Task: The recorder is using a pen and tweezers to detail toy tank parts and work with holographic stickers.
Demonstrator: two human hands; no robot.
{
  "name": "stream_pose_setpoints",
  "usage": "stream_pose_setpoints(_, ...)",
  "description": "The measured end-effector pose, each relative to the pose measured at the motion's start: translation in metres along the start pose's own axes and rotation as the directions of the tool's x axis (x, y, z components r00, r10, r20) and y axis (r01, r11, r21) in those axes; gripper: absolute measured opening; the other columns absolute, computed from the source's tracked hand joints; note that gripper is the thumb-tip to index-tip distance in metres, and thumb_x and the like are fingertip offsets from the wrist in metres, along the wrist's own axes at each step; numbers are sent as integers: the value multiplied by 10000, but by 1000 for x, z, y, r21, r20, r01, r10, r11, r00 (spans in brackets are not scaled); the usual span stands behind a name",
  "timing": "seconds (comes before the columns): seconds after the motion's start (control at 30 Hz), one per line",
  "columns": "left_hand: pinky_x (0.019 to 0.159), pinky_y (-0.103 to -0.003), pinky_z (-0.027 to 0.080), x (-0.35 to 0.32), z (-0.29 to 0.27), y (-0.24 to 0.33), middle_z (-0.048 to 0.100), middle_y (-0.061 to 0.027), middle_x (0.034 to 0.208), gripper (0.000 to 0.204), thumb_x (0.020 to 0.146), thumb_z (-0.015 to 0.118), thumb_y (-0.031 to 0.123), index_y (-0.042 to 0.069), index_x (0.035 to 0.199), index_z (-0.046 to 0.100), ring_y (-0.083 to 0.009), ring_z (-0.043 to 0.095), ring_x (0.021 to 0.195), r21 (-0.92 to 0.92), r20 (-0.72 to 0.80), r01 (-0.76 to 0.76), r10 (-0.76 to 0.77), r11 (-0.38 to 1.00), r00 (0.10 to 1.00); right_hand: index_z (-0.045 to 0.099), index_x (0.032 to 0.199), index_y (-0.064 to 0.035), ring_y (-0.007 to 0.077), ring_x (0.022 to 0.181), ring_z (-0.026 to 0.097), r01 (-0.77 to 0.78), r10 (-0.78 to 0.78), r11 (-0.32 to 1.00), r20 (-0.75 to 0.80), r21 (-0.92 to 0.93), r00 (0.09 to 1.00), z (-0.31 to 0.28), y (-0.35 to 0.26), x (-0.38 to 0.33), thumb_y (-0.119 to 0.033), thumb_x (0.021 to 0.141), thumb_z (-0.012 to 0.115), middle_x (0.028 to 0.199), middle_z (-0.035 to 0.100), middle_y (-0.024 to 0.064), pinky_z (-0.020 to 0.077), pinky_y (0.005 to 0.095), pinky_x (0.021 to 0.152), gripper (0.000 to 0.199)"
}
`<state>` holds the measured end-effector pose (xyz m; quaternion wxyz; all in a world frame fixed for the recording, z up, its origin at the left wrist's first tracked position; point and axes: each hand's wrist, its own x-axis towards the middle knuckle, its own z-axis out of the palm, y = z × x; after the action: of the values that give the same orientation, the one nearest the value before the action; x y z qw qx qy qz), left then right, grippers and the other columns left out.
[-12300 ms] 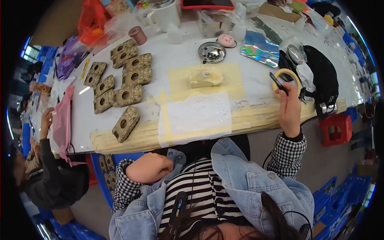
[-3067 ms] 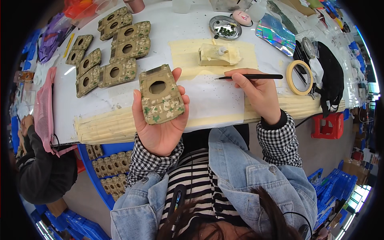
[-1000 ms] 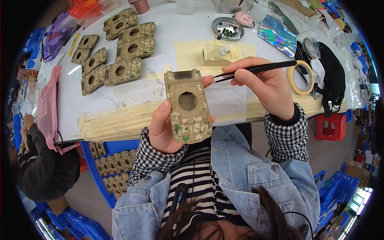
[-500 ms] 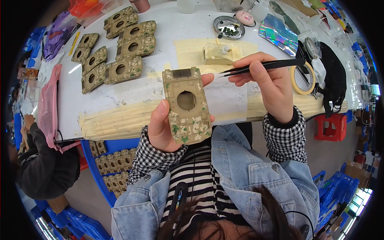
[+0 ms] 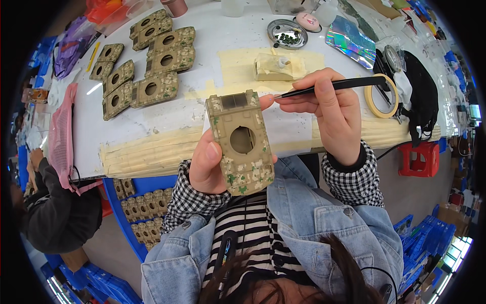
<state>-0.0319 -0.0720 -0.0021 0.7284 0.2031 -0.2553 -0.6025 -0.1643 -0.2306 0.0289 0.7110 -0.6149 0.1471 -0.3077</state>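
Observation:
My left hand (image 5: pixel 206 163) grips a camouflage-painted model tank hull (image 5: pixel 241 169), tan with green and cream patches and a round hole in its top. Its dark grille end points away from me, and the left index fingertip sticks out past its upper right edge. Between thumb and fingers of my right hand (image 5: pixel 338 112) is a pair of black tweezers (image 5: pixel 336 86), tips pointing left. Those tips are at the left index fingertip, close to the hull's far right corner. Whether they pinch anything is too small to tell.
Several similar camouflage hulls (image 5: pixel 161 87) lie at the table's left. Beyond my hands sits a tape-covered block (image 5: pixel 273 68), with a round dish (image 5: pixel 287 34) of small dark green parts behind it. A tape roll (image 5: pixel 381 96) lies right. More hulls fill a blue tray (image 5: pixel 132 237) below.
The hull has come slightly nearer to me and to the right. My right hand has shifted a little left, bringing the tweezer tips to the left index fingertip.

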Motion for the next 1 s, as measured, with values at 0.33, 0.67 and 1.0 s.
stream_pose_setpoints(0.33, 687, -369, 590, -3, 11, -2, 75, -304, 1484, 955, 840, 556, 573, -96, 1406, 178, -307, 621, 921, 158, -134, 3, 19, 987, 991, 553, 982, 73, 232, 851, 680, 9, -9, 1000, 1, -17, 1000, 2, 0, 0, -233, 1000, 429, 908, 627, 151, 572, 300, 756, 331)
stream_pose_setpoints(0.67, 676, -368, 592, -2, 11, -2, 76, -312, 1481, 953, 839, 555, 571, -100, 1404, 182, -305, 625, 906, 165, -134, -10, 32, 986, 991, 559, 977, 75, 224, 832, 682, 2, -2, 999, -14, -35, 1000, 3, 1, 1, -235, 1000, 432, 875, 637, 151, 572, 291, 739, 336)
stream_pose_setpoints(1.0, 700, -364, 591, 0, 7, -6, 93, -304, 1477, 921, 868, 511, 563, -87, 1415, 155, -291, 620, 896, 1, -108, -85, 84, 996, 991, 567, 973, 78, 229, 831, 684, 22, -23, 999, -19, -39, 1000, 3, 1, 2, -243, 1001, 429, 880, 639, 158, 570, 289, 743, 350)
